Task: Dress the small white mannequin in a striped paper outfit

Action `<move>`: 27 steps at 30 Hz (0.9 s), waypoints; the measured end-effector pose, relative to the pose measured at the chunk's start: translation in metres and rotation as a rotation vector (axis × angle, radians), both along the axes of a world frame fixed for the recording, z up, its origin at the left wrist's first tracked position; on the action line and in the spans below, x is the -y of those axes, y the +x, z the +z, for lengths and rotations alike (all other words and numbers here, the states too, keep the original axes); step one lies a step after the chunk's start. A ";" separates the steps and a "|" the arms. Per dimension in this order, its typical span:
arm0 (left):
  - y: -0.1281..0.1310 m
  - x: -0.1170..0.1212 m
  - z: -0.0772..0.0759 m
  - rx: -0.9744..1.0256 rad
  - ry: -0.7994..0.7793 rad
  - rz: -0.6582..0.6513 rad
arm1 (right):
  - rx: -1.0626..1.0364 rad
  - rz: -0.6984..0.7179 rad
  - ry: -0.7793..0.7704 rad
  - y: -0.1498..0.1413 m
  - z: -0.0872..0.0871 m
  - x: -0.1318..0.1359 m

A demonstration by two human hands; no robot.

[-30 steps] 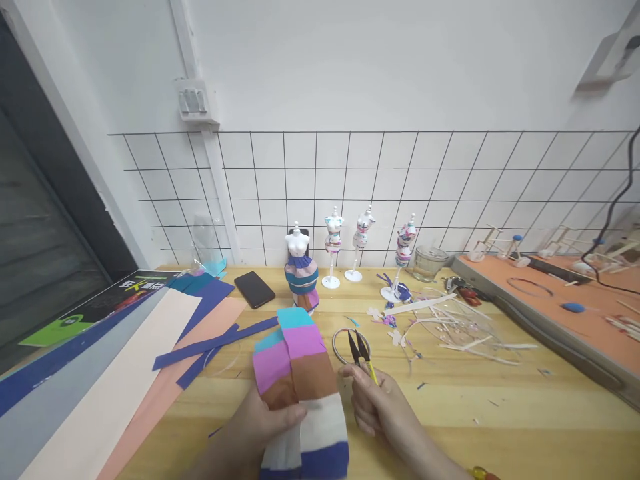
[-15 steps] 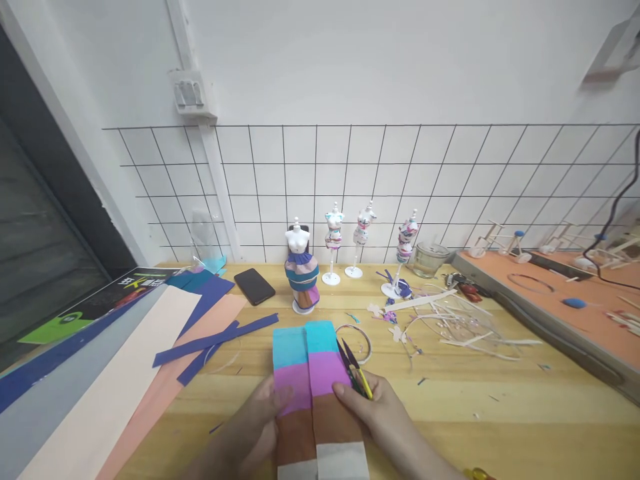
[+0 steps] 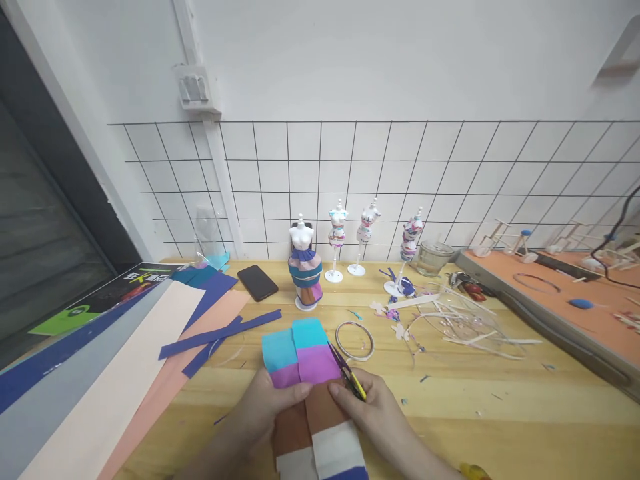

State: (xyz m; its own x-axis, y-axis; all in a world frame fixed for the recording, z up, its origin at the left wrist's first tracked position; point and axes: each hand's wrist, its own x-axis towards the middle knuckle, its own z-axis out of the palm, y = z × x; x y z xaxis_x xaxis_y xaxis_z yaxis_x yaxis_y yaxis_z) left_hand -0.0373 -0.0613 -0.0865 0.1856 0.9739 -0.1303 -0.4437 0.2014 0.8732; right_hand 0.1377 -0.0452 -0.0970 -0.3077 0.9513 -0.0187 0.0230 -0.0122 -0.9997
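Observation:
Striped crepe paper (image 3: 315,363), banded in turquoise, purple, brown, pale grey and blue, is spread between my hands above the table. My left hand (image 3: 263,407) grips its left side, the thumb lying across the front. On the right edge my right hand (image 3: 370,403) pinches the paper under its thumb. Small scissors (image 3: 350,377) with dark blades and a yellow handle are also tucked in that hand, blades pointing away from me. Just beyond the paper stands a mini dress-form mannequin (image 3: 305,263) in a layered, banded skirt. A thin ring (image 3: 355,340) lies right of the paper.
Several coloured paper sheets (image 3: 115,373) cover the left side, with blue strips (image 3: 220,337) over them. A phone (image 3: 257,283), decorated mini mannequins (image 3: 337,237) and a glass jar (image 3: 434,258) stand or lie behind. Pale strip scraps (image 3: 460,320) and an orange board (image 3: 560,293) are at right.
The striped paper has tilted and shifted slightly left, and a blue band now shows at its lower end. My left thumb has moved inward across the paper; the scissors stay in my right hand.

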 end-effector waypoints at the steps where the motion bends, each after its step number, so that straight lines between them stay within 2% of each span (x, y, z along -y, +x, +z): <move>1: 0.000 0.001 0.003 0.022 -0.015 -0.008 | -0.008 0.008 0.001 0.000 0.001 0.000; 5: 0.000 0.003 0.015 0.163 -0.100 -0.054 | -0.003 0.020 0.009 0.001 0.001 -0.002; 9: 0.003 0.004 0.017 0.233 -0.152 -0.044 | 0.039 -0.012 0.045 0.003 -0.003 -0.005; 14: 0.007 0.004 0.005 0.102 -0.079 -0.053 | 0.069 -0.007 0.054 0.003 -0.006 -0.006; 19: 0.005 0.004 -0.009 -0.050 -0.055 0.017 | 0.062 0.024 0.020 0.001 -0.004 -0.004; 23: 0.002 0.003 -0.011 -0.034 -0.084 0.066 | -0.049 0.025 0.016 0.001 -0.003 -0.003; 27: -0.003 0.000 -0.003 0.062 -0.150 0.084 | -0.234 0.032 -0.154 0.005 -0.009 -0.003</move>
State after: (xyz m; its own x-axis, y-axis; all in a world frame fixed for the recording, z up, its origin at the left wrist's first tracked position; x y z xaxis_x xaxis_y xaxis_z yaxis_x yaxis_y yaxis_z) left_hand -0.0405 -0.0608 -0.0895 0.1168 0.9569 -0.2661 -0.5161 0.2874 0.8069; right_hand 0.1423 -0.0425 -0.1058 -0.3508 0.9324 -0.0872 -0.2058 -0.1676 -0.9641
